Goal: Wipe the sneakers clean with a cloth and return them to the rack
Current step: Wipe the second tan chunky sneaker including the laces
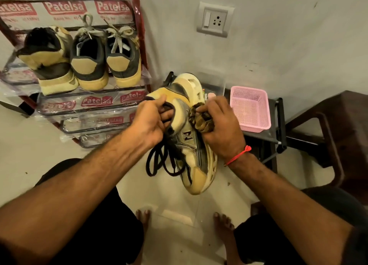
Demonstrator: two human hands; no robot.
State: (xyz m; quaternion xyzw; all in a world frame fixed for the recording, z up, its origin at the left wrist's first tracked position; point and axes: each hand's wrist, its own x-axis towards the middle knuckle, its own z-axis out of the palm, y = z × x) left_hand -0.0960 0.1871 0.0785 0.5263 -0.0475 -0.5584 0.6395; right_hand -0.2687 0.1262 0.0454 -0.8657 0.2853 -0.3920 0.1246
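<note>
Between the knees, above the pale floor: one tan-and-grey sneaker (189, 137) held up on its side, toe toward the wearer, black laces (165, 161) dangling loose. Left hand (148, 121) curled into the shoe's opening, fingers (164, 113) hooked round the collar and a loop of lace, gripping firmly. Right hand (219, 125) closed round a bunched brown cloth (201, 119), pressing it against the side panel near the midsole. Up on the top shelf of the metal rack (87, 103): three sneakers (83, 59) standing heels out, one seemingly the mate of the shoe in hand, the other two a grey-laced pair; whether already wiped, impossible to tell. Grey smudging visible along the held shoe's upper and sole edge, so probably mid-wipe, not finished. Likely left to do: rest of this shoe's surfaces, then back onto the shelf beside its mate. Off to the right, a pink basket (251, 109) on a low dark stand.
</note>
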